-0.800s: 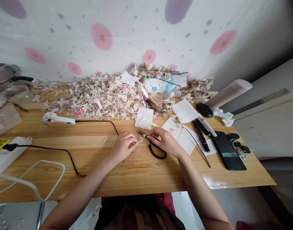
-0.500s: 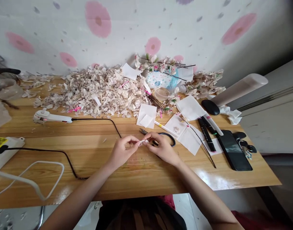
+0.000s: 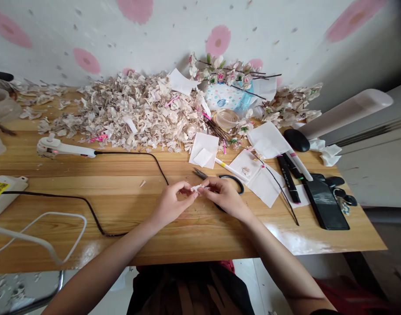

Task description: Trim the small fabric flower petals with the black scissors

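Observation:
A small whitish petal piece (image 3: 197, 188) is pinched between my two hands, low over the wooden table. My left hand (image 3: 175, 200) grips its left side with thumb and fingertips. On its other side, my right hand (image 3: 225, 199) pinches it too, the fingers partly covering it. Scissors with dark handles (image 3: 235, 178) lie just behind and under my right hand, their blades pointing left. Beyond them rises a big heap of whitish petals (image 3: 137, 109). To the right, a thin dark stem (image 3: 279, 186) rests across white paper squares (image 3: 264, 190).
A white glue gun (image 3: 65, 148) lies at left, its black cord running toward my left hand. A power strip (image 3: 6, 192) sits at the left edge. Flower branches (image 3: 226, 76) rest on a wipes pack (image 3: 220, 97) at the back. Markers (image 3: 288, 179) and a phone (image 3: 326, 201) lie right.
My view has tilted down and shifted slightly. Both hands still pinch the petal piece, which shows wider and more spread between the fingers now.

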A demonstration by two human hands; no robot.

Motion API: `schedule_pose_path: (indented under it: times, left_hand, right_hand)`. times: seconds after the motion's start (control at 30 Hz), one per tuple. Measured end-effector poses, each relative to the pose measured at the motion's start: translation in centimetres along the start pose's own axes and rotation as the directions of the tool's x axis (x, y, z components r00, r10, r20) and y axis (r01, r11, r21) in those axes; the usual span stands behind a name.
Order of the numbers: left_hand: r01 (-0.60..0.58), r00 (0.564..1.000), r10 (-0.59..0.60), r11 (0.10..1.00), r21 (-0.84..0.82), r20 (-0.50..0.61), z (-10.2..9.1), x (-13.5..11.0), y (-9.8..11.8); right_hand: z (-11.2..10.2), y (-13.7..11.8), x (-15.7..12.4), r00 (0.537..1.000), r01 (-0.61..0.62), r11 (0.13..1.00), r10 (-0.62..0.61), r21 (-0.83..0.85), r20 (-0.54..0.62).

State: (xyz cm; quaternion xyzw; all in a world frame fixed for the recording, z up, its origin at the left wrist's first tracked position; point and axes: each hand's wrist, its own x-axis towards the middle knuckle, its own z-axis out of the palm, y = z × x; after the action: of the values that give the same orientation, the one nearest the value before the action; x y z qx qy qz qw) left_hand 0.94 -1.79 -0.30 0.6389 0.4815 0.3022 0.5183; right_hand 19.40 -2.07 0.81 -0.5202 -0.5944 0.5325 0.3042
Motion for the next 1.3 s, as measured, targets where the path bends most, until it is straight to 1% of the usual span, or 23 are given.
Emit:
schedule_pose_path:
  times: [0.13,0.33,0.47,0.53,0.63,0.73,0.8,0.9,0.97,1.07,1.17,1.3]
  left_hand:
    - [0.008,1.0,-0.008,0.999,0.033,0.013,0.0,0.0,-0.3]
    - [-0.043,0.999,0.043,0.999,0.018,0.016,-0.1,0.0,-0.1]
    - [0.001,0.999,0.002,0.999,-0.053,0.048,-0.4,0.1,0.3]
    - [0.006,0.998,-0.003,0.999,-0.052,0.057,-0.5,0.1,0.6]
    - [-0.032,0.999,0.032,0.999,-0.009,0.028,-0.3,0.0,0.8]
    - [-0.041,0.999,0.041,0.999,-0.001,0.016,-0.1,-0.1,0.9]
    - [-0.011,0.999,0.011,1.0,-0.026,0.03,-0.2,-0.1,0.7]
    - [0.062,0.996,-0.053,0.99,-0.124,0.075,-0.4,0.0,0.6]
    - [0.11,0.99,-0.091,0.976,-0.19,0.109,-0.5,0.1,0.6]
    - [0.166,0.981,-0.135,0.955,-0.246,0.137,-0.7,0.2,0.8]
    - [0.202,0.974,-0.162,0.935,-0.293,0.156,-0.9,0.2,0.9]
    - [0.215,0.973,-0.172,0.92,-0.327,0.157,-0.8,0.3,0.9]
  right_hand:
    - [-0.1,0.1,-0.1,1.0,-0.004,1.0,0.004,-0.018,0.014]
    - [-0.1,0.0,-0.2,1.0,-0.008,0.999,0.009,-0.04,0.016]
    - [-0.2,-0.2,-0.1,1.0,0.005,1.0,-0.005,0.022,-0.015]
    - [-0.2,-0.3,-0.2,1.0,0.027,0.999,-0.027,0.02,-0.013]
    - [-0.3,-0.4,-0.3,0.998,0.057,0.998,-0.057,-0.024,0.009]
    - [-0.2,-0.5,-0.5,0.998,0.05,0.998,-0.049,-0.049,0.027]
    - [-0.1,-0.5,-0.5,0.999,0.041,0.998,-0.039,-0.051,0.035]
    - [-0.1,-0.6,-0.4,0.998,0.027,0.999,-0.025,-0.031,0.058]
    - [0.0,-0.5,-0.4,0.997,0.009,1.0,-0.01,0.016,0.076]
    - [0.1,-0.5,-0.4,0.994,-0.02,0.993,0.008,0.116,0.108]
    - [0.2,-0.4,-0.4,0.993,-0.04,0.983,0.02,0.179,0.115]
    - [0.3,-0.3,-0.4,0.994,-0.026,0.979,0.005,0.2,0.107]
